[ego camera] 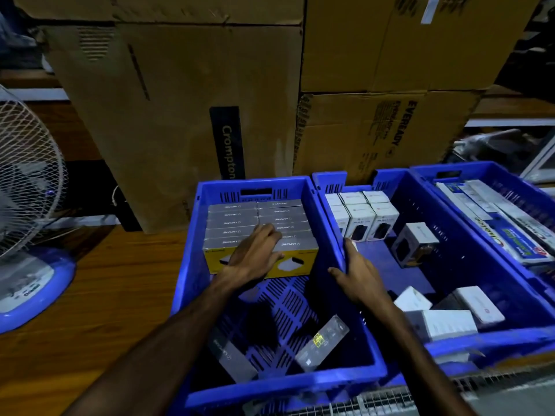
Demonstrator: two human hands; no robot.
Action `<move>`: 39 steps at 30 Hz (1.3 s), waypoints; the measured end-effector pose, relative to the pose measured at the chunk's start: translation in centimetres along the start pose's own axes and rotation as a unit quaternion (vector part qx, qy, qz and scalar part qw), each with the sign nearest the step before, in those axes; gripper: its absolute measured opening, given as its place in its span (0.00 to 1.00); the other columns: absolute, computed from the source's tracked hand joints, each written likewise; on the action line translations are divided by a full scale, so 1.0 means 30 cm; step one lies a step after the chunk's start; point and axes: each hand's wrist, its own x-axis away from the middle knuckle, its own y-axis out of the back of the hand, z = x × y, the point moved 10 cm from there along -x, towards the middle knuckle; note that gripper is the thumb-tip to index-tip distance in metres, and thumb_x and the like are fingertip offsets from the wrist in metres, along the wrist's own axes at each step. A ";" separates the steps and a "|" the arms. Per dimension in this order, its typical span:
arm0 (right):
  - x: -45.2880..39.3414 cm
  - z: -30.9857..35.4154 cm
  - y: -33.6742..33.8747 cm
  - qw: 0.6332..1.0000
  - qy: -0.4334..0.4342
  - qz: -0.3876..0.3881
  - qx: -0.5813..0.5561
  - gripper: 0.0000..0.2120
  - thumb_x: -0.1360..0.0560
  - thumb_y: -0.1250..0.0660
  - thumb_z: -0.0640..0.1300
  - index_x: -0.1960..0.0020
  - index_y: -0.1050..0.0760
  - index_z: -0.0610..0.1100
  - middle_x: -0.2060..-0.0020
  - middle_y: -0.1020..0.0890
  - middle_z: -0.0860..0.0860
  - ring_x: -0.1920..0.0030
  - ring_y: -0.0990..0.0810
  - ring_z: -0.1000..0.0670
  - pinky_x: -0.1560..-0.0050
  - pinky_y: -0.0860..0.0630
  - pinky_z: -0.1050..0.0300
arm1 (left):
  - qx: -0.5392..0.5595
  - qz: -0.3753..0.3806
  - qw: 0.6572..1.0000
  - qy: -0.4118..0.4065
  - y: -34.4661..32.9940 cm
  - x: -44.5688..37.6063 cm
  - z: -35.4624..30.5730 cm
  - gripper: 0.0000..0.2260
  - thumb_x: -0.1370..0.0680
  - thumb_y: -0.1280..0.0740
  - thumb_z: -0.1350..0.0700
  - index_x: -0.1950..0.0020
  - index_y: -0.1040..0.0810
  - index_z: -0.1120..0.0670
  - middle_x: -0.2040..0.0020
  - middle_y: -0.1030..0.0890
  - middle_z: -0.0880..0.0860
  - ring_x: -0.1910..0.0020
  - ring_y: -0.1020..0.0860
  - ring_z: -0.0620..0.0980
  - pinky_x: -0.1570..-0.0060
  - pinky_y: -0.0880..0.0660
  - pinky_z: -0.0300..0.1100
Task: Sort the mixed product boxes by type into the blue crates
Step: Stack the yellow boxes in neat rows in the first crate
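Three blue crates stand side by side. The left crate (192, 265) holds two neat rows of grey-and-yellow boxes (234, 223) at its far end, and two loose grey boxes (322, 343) lie on its floor near me. My left hand (255, 253) rests flat on the front boxes of those rows. My right hand (357, 274) grips the rim between the left crate and the middle crate (450, 345). White boxes (360, 217) stand in rows at the middle crate's far end, with several more (447, 322) lying loose. The right crate (486, 169) holds long flat boxes (510, 232).
Large cardboard cartons (180, 115) are stacked right behind the crates. A white pedestal fan with a blue base (27, 205) stands on the wooden floor (120, 280) at the left. A wire mesh surface (375, 400) runs under the crates' near edge.
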 end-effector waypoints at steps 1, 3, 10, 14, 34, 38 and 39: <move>-0.001 -0.001 0.000 1.000 0.001 0.000 0.001 0.37 0.21 0.30 0.48 0.19 0.44 0.44 0.30 0.24 0.38 0.32 0.25 0.35 0.40 0.27 0.45 | -0.025 -0.009 1.000 -0.009 0.001 0.002 -0.005 0.20 0.21 0.30 0.43 0.35 0.23 0.54 0.41 0.25 0.52 0.40 0.29 0.53 0.43 0.24 0.51; 0.000 0.003 0.001 1.000 0.000 0.001 0.006 0.37 0.21 0.31 0.48 0.18 0.45 0.44 0.29 0.25 0.38 0.31 0.25 0.36 0.40 0.28 0.46 | -0.067 -0.029 0.997 -0.021 0.010 0.010 -0.014 0.18 0.21 0.31 0.41 0.39 0.20 0.53 0.43 0.25 0.51 0.42 0.29 0.52 0.45 0.24 0.50; 0.003 0.009 0.002 1.000 0.000 0.002 0.011 0.38 0.21 0.31 0.48 0.18 0.47 0.44 0.29 0.25 0.40 0.32 0.24 0.37 0.41 0.26 0.45 | -0.084 -0.056 0.995 -0.022 -0.047 0.026 -0.028 0.16 0.22 0.28 0.44 0.45 0.18 0.56 0.45 0.24 0.53 0.42 0.27 0.55 0.41 0.25 0.49; 0.007 0.012 0.004 1.000 0.003 -0.001 0.011 0.37 0.21 0.31 0.48 0.18 0.46 0.44 0.30 0.24 0.39 0.33 0.24 0.36 0.42 0.26 0.44 | -0.118 -0.075 0.990 -0.012 -0.072 0.034 -0.027 0.16 0.23 0.27 0.44 0.44 0.19 0.55 0.45 0.23 0.53 0.45 0.27 0.56 0.37 0.27 0.50; 0.016 0.003 0.017 0.999 -0.003 -0.010 -0.042 0.35 0.22 0.28 0.52 0.21 0.40 0.47 0.31 0.22 0.42 0.35 0.22 0.38 0.44 0.25 0.47 | 0.025 -0.061 0.995 0.068 0.089 0.085 -0.062 0.24 0.23 0.27 0.45 0.29 0.25 0.50 0.39 0.23 0.50 0.38 0.29 0.52 0.42 0.24 0.51; 0.023 0.013 0.039 0.998 0.017 -0.037 -0.048 0.30 0.24 0.28 0.55 0.27 0.32 0.47 0.36 0.18 0.41 0.38 0.20 0.38 0.46 0.23 0.47 | 0.124 -0.012 0.990 0.071 0.106 0.148 -0.210 0.22 0.27 0.26 0.36 0.39 0.18 0.49 0.45 0.18 0.49 0.43 0.23 0.50 0.46 0.26 0.43; 0.026 0.015 0.044 0.998 0.022 -0.044 -0.048 0.29 0.25 0.28 0.56 0.28 0.31 0.47 0.37 0.18 0.41 0.39 0.19 0.38 0.46 0.23 0.47 | 0.162 0.045 0.983 0.076 0.074 0.171 -0.254 0.26 0.28 0.26 0.34 0.36 0.19 0.48 0.43 0.18 0.49 0.43 0.22 0.50 0.47 0.27 0.42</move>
